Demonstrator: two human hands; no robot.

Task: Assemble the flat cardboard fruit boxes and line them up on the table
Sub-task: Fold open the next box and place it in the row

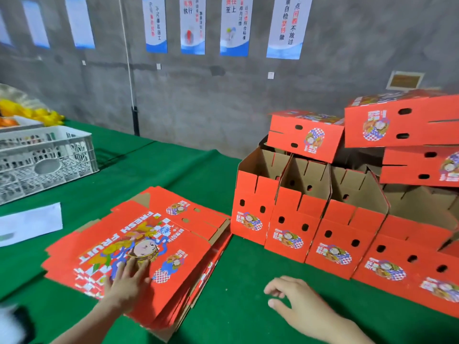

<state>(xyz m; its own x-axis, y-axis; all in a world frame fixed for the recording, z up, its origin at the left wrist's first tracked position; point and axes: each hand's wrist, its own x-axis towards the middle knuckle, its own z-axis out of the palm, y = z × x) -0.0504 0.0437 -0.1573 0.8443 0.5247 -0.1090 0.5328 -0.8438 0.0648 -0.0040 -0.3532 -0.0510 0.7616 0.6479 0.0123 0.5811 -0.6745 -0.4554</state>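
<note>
Crate (44, 160), white, far left on green table (159, 170). Left hand (126, 281) rests flat, fingers straight, on stack of flat boxes (154, 244). Right hand (295, 301) loose, empty, over table. Assembled boxes (310, 232) in row at right, more piled on top.

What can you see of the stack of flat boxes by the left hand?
The stack of flat boxes is red printed cardboard with brown corrugated edges, many sheets deep and slightly fanned. The top sheet shows "FRESH FRUIT", a cartoon figure, checkered logos and punched oval holes. The stack lies flat on the green table, skewed to its edge, just left of the row of upright boxes. The left hand rests on its near part, fingers straight.
</note>
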